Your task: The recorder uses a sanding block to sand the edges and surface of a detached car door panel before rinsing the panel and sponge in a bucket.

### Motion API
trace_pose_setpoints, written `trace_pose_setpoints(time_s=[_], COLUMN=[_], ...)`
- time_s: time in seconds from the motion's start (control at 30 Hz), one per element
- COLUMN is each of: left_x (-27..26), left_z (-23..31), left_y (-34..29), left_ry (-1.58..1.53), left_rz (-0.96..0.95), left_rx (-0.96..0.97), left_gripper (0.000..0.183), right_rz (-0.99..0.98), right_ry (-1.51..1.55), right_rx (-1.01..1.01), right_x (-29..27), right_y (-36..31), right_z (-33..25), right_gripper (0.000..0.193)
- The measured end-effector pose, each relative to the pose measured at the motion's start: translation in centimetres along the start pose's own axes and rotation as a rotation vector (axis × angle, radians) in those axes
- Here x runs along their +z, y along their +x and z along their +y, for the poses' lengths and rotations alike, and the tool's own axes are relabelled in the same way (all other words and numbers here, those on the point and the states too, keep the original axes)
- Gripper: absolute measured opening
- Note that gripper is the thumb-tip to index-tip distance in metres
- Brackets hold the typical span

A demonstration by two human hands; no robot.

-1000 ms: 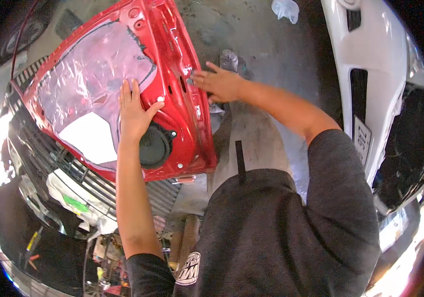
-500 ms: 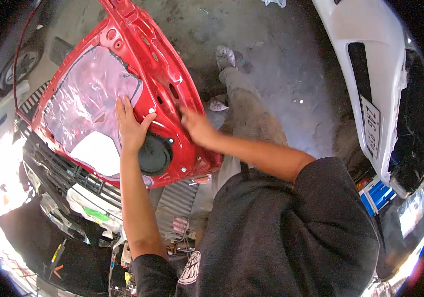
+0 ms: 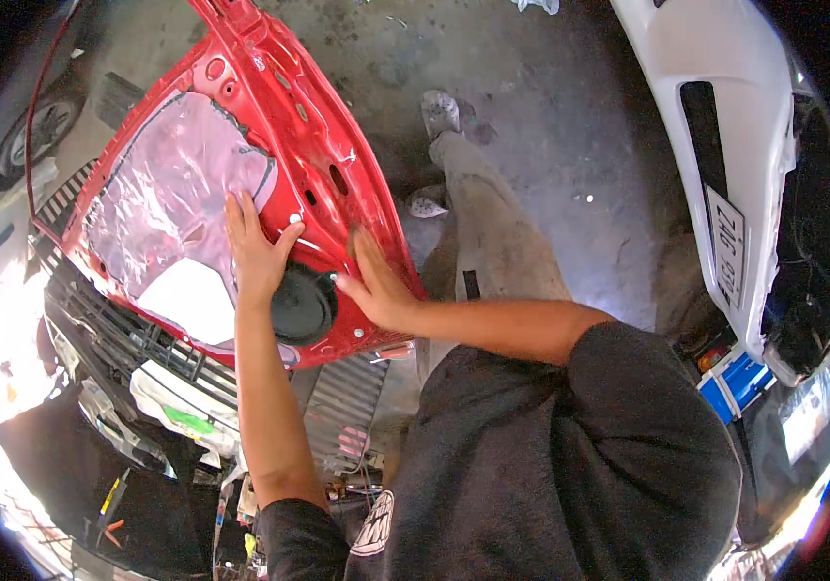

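A red car door panel (image 3: 323,145) leans at my left, its inner side facing up, with clear plastic film (image 3: 178,160) over its opening. My left hand (image 3: 258,261) lies spread on the film's edge and the red metal, holding nothing. Below its thumb is a round black speaker (image 3: 301,308), partly covered by that hand. My right hand (image 3: 381,290) presses on the red metal right of the speaker, fingers stretched forward and thumb apart. A small brownish edge shows at its fingertips; the thing under them is mostly hidden.
A white bumper (image 3: 749,68) with a plate stands at the right, near a blue box (image 3: 737,385). Under the door's lower left lie dark car parts (image 3: 134,329) and a white piece (image 3: 183,392). A wheel (image 3: 37,140) shows at the far left.
My right hand has slid down along the door toward me and a little right, its fingers now straighter. My left hand stays in place.
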State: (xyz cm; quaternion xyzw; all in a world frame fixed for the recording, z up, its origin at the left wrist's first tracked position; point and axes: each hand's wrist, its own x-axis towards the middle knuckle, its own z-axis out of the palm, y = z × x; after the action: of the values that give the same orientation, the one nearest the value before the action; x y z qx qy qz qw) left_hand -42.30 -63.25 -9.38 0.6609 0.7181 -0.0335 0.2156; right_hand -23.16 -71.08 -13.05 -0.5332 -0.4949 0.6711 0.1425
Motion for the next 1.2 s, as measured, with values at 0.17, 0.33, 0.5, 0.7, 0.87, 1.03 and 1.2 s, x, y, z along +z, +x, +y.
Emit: trace_pose_setpoints(time_s=[0.17,0.33,0.5,0.7,0.87,1.03,1.2], left_x=[0.1,0.2,0.1,-0.3,-0.4,-0.4,-0.2], left_z=[-0.1,-0.3,-0.2,0.2,0.1,-0.2,0.0], left_y=[0.1,0.1,0.2,0.2,0.2,0.3,0.0], left_ry=[0.034,0.014,0.01,-0.02,-0.012,0.007,0.026], left_rz=[-0.012,-0.013,-0.021,-0.031,-0.041,-0.046,-0.023], left_rx=[-0.005,0.01,-0.014,-0.004,-0.045,-0.007,-0.023], left_gripper=[0.101,0.102,0.099,0.1,0.099,0.1,0.101], right_rz=[0.195,0.03,0.148,0.178,0.292,0.167,0.355], right_ry=[0.091,-0.048,0.401,0.102,0.066,-0.134,0.034], right_rx=[-0.26,-0.161,-0.111,-0.085,-0.291,-0.424,-0.561], right_x=[-1.3,-3.0,-4.5,-1.8,-2.0,-3.6,-5.5], right_y=[10.4,7.4,10.6,12.2,12.0,11.3,20.6], right_z=[-3.0,-4.7,-6.1,-5.1,-5.1,-7.3,-11.4], right_gripper=[0.082,0.082,0.064,0.076,0.072,0.078,0.073])
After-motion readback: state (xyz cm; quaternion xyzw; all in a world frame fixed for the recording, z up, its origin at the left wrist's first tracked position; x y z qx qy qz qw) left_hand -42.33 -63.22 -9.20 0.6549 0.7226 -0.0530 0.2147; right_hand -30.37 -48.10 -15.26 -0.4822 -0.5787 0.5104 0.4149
